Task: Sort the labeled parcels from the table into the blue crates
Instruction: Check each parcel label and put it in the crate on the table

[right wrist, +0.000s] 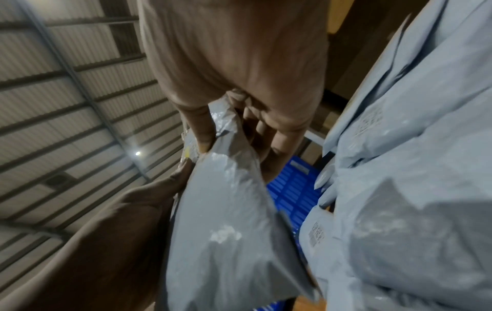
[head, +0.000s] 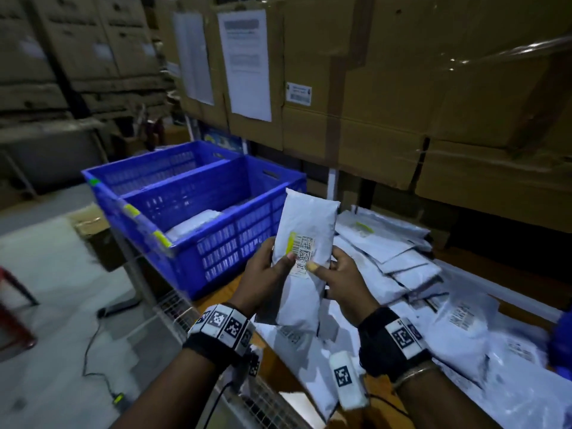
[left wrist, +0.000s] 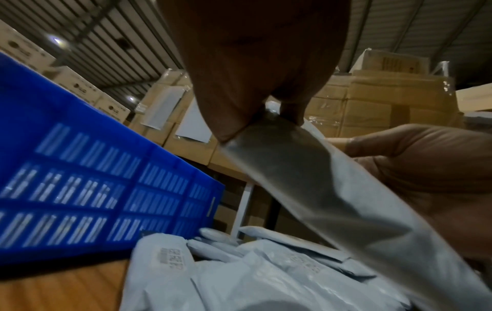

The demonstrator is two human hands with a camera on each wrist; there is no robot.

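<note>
i hold one white parcel (head: pixel 305 261) upright above the counter (head: pixel 216 297), both hands on it at mid-height. my left hand (head: pixel 263 277) wraps its left edge, thumb pressed on the front beside the barcode label (head: pixel 302 253) with its yellow strip; my right hand (head: pixel 343 281) wraps the right edge, thumb tip touching the label's lower corner. so each grip is closed around this parcel, fingers behind it, thumbs in front.

to my left stand two blue crates (head: pixel 198 193) side by side on the counter's end. the near one holds a few white parcels (head: pixel 193 224); what lies in the far one i cannot tell. the near crate's long wall stands just beside the held parcel.

to my right a loose pile of white parcels (head: pixel 402 267) covers the counter, overlapping one another, some with printed labels facing up. more lie under my wrists.

behind the counter, shrink-wrapped cardboard boxes (head: pixel 402 97) rise in stacks, with white paper sheets (head: pixel 246 63) stuck on them. a cable (head: pixel 93 345) trails on the floor to my left.
</note>
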